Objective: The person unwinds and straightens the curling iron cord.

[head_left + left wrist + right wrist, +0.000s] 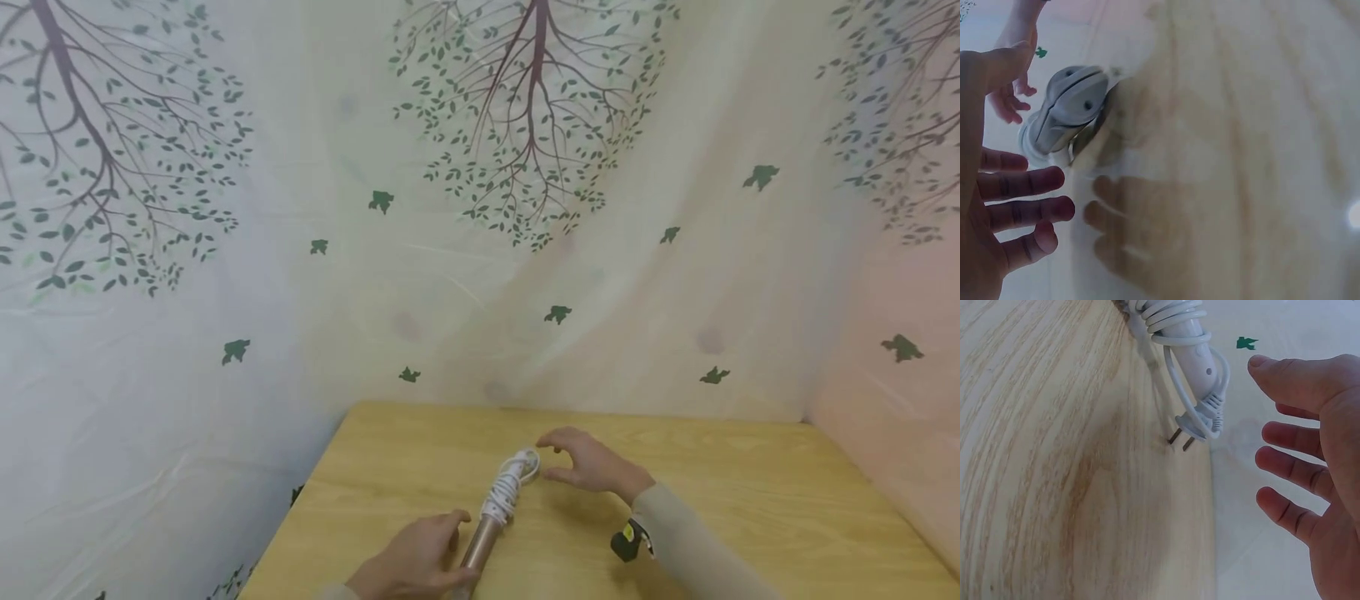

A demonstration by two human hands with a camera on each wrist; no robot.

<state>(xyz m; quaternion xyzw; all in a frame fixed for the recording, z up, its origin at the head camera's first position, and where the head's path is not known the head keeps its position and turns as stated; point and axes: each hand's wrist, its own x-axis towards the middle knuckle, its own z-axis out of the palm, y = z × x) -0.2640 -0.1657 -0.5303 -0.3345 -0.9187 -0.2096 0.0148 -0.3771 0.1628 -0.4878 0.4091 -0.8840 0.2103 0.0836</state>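
Note:
A hair straightener [480,546] lies slantwise on the table, its brownish barrel toward me and its white handle pointing away. White cord [504,493] is wound round the handle. At the far end hangs the two-pin plug [1204,419], seen in the right wrist view. My left hand [422,552] is beside the barrel with fingers spread, its thumb overlapping the barrel in the head view. The left wrist view shows the straightener's rounded grey tip [1075,97] close to those fingers. To the right of the plug end, my right hand [588,462] hovers with parted fingers, holding nothing.
The wooden table [750,500] ends against a pale curtain [480,333] printed with trees and green leaves, which also hangs at both sides. A small black device [627,542] sits at my right wrist.

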